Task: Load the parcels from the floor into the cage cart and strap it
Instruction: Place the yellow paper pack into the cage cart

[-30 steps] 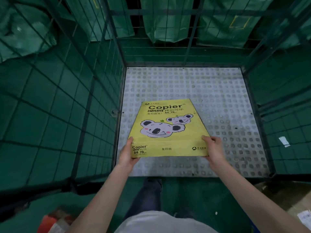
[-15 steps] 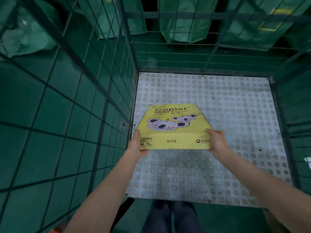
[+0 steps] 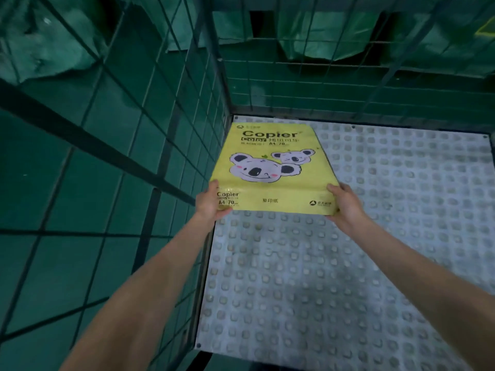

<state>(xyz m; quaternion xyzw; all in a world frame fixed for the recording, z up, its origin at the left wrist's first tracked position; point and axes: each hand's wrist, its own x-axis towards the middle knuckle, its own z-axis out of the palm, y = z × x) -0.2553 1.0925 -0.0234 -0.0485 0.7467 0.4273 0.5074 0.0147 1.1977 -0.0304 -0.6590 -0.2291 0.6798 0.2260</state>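
- Two bare forearms reach in from the bottom edge, both extended into the cage cart (image 3: pixel 203 108).
- Left hand (image 3: pixel 210 203) grips the near-left corner of the yellow parcel (image 3: pixel 270 167): thumb on the top face, fingers curled under the near edge.
- Right hand (image 3: pixel 345 204) grips the near-right corner the same way: thumb on top, fingers wrapped beneath the edge.
- Parcel is a flat yellow pack printed "Copier", "A4 70", with two koala cartoons on the top face. The near side face carries a smaller "Copier" label and a logo.
- Parcel sits in the far-left part of the cart, its left edge just beside the left mesh wall and its far edge near the back wall.
- Can't tell if the far end rests on the cart floor (image 3: pixel 348 277) or is held just above it; the near end is in both hands.
- Cart floor is a grey-white panel covered in rows of raised studs, with fasteners at the corners. Only the parcel is on or over it.
- Left wall is green wire mesh with a dark diagonal brace (image 3: pixel 93 145) crossing it; green floor shows through the grid.
- Back wall (image 3: pixel 334 84) is the same green mesh.
- Beyond the back mesh, green sacks (image 3: pixel 321 30) hang or lean; more crumpled green material (image 3: pixel 48 46) lies beyond the left mesh at the top left.
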